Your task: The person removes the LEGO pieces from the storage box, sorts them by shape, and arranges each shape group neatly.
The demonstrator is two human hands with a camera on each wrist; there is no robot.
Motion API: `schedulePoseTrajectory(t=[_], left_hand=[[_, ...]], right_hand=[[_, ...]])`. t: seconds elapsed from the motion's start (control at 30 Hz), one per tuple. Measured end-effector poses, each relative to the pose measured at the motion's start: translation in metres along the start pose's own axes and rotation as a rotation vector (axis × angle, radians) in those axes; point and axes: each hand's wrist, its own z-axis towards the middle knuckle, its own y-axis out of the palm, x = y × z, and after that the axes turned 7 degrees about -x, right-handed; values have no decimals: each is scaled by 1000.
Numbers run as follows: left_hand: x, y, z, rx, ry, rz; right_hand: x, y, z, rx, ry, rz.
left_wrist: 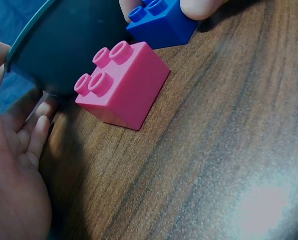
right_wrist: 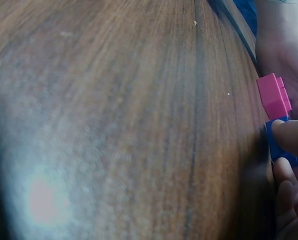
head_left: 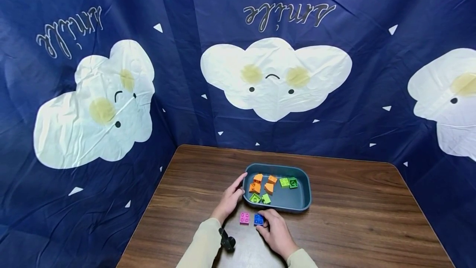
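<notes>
1. Through the head view I find the blue plastic building block with round studs [head_left: 258,220] on the near side of the dark teal, round-cornered tray [head_left: 282,208], just right of the pink four-studded plastic building block [head_left: 244,218], over the brown wood-grain table [head_left: 353,218].
2. My right hand [head_left: 277,231] pinches the blue block narrowly between thumb and fingers; my left hand [head_left: 227,202] grips nothing, its fingers resting against the tray's left end.
3. For a clean placement, I'd press only on the side walls and bring the base down level; I cannot tell whether it sits fully on the table.
4. I'd part thumb and fingers evenly, then lift straight up, so nothing twists or nudges the pink block across the small gap.
5. I'd want only light left-hand contact, since a push might slide the tray.
6. The blue block's studs point up, its sides roughly parallel to the pink one's. Its top looks about square, partly covered by fingers, so I read no clear long axis.
</notes>
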Motion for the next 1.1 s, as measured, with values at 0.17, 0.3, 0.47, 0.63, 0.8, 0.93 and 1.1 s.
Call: schedulePoseTrajectory(t=[0.17, 0.3, 0.47, 0.63, 0.8, 0.93, 1.1], left_hand=[[-1, 1, 0, 5, 3, -18], [-1, 1, 0, 4, -8, -18], [-1, 0, 0, 0, 4, -7], [-3, -1, 1, -5, -7, -3], [-2, -2, 1, -9, -6, -18], [-1, -2, 0, -20, 2, -25], [0, -2, 0, -28, -9, -23]], right_hand=[[0, -2, 0, -29, 45, 7], [0, -5, -3, -28, 51, 16], [2, -10, -10, -5, 33, 32], [2, -18, -20, -20, 54, 28], [-8, -30, -27, 9, 13, 11], [-22, -49, -24, 67, -45, -25], [-26, -79, -9, 177, -138, -139]])
